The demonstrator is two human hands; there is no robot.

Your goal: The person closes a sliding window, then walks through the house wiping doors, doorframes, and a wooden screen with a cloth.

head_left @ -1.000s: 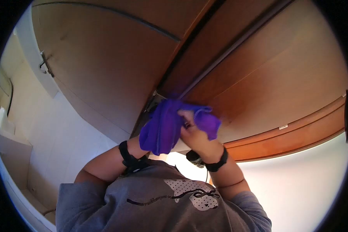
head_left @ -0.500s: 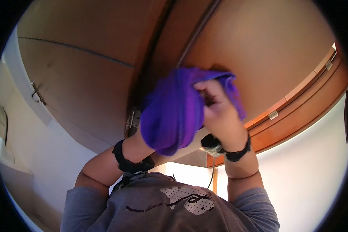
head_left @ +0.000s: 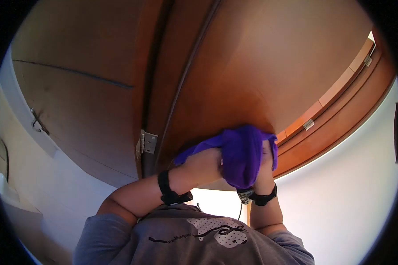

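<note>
A purple cloth (head_left: 242, 154) lies against the lower part of the brown wooden door (head_left: 252, 79), bunched and folded, with one side trailing left. My left hand (head_left: 214, 161) reaches in from the left and holds the cloth, which covers its fingers. On the cloth's right side my right hand (head_left: 266, 152) grips it, with a flap of fabric around the outer edge of the hand. Both hands are close together at the door surface. Most fingertips are hidden by the fabric.
A metal hinge (head_left: 148, 143) sits at the door's left edge, beside a second brown panel (head_left: 79, 106). The wooden frame (head_left: 327, 119) with small hinges curves along the right. A latch (head_left: 39, 121) shows at far left. Black bands (head_left: 166, 187) circle both wrists.
Both hands and the purple cloth have moved down and to the right across the door. The right hand's fingers, seen closed on the fabric before, are now largely covered. The view has shifted slightly.
</note>
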